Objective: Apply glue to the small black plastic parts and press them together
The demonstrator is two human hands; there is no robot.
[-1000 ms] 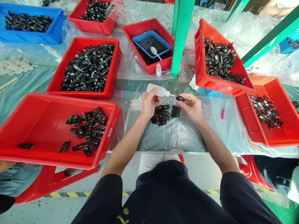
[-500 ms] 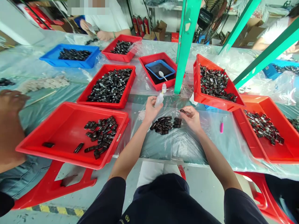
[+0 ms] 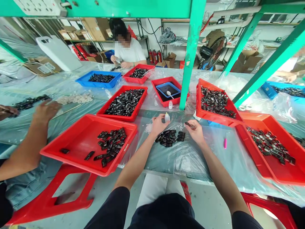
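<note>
My left hand [image 3: 160, 124] is closed round a small white squeeze bottle [image 3: 167, 117], which stands upright at or just over the table. Between its thumb and fingers, my right hand [image 3: 195, 129] pinches a small black shiny part [image 3: 187, 124]. On the plastic sheet between my forearms lies a loose pile of like black parts [image 3: 166, 138], with a short neat stack [image 3: 181, 136] to its right. Tiny white pieces [image 3: 149, 128] are heaped left of my left hand, and more are scattered between my hands. A small white bottle [image 3: 170, 105] stands farther back.
Red trays of black parts stand at left [image 3: 88, 143], back left [image 3: 124, 101], and right [image 3: 219, 105]. A pink-handled tool [image 3: 225, 142] lies right of my hand. A green post [image 3: 188, 63] rises ahead. A co-worker's arm [image 3: 35, 133] reaches in at left.
The camera view has tilted up, so everything sits lower in the picture. The bottle in my left hand has gone from tilted to upright. A neighbour's hand at left has moved.
</note>
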